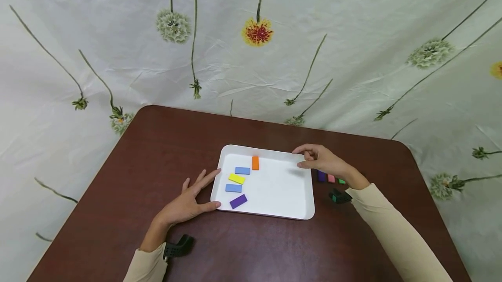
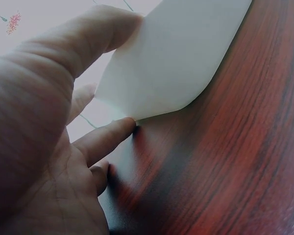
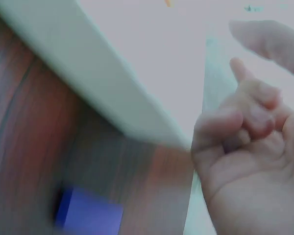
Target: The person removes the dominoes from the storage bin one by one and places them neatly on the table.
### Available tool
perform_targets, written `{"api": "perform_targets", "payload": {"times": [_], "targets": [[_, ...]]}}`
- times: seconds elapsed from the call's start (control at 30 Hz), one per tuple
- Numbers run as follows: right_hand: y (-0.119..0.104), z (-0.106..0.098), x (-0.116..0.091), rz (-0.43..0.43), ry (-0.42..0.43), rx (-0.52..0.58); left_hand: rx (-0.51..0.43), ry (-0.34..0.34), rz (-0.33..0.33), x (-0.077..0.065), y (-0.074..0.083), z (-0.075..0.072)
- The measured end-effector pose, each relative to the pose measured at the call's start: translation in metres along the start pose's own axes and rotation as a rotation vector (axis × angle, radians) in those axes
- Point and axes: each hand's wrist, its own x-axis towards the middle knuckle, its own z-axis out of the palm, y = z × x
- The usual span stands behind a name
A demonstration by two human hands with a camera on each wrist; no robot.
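Note:
My left hand (image 1: 186, 205) is at the left side of a white tray (image 1: 270, 213), fingers spread and fairly straight. Its thumb and fingertips touch the rim and the outer wall (image 2: 171, 63). My right hand (image 1: 323, 160) hovers over the tray's right edge. Thumb and index finger are stretched apart with nothing between them, while the other fingers (image 3: 255, 117) curl toward the palm. Inside the tray's left half lie an orange block (image 1: 255, 163), a blue block (image 1: 242, 171), a yellow block (image 1: 237, 178), a second blue block (image 1: 233, 188) and a tilted purple block (image 1: 238, 201).
Right of the tray, below my right hand, another purple block (image 1: 321, 176), a pink block (image 1: 331, 178) and a partly covered green block (image 1: 342, 181) rest on the brown table (image 1: 235, 247). A flower-printed cloth (image 1: 235, 68) hangs behind the table's far edge.

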Motion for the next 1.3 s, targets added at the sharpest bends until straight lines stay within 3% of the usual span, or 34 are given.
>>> {"api": "perform_targets", "payload": {"times": [0.37,0.6,0.87,1.3], "targets": [[-0.025,0.05,0.052,0.048,-0.062,-0.118,0.001,-0.001,-0.014,0.0,-0.001,0.0],[-0.03,0.076,0.073,0.045,-0.022,-0.222,0.007,0.005,-0.007,0.001,-0.002,0.0],[-0.031,0.094,0.081,0.021,0.05,-0.379,0.004,0.003,-0.008,0.002,-0.002,0.0],[-0.027,0.099,0.078,0.025,0.03,-0.353,-0.002,0.001,0.001,0.001,0.0,0.001]]}}
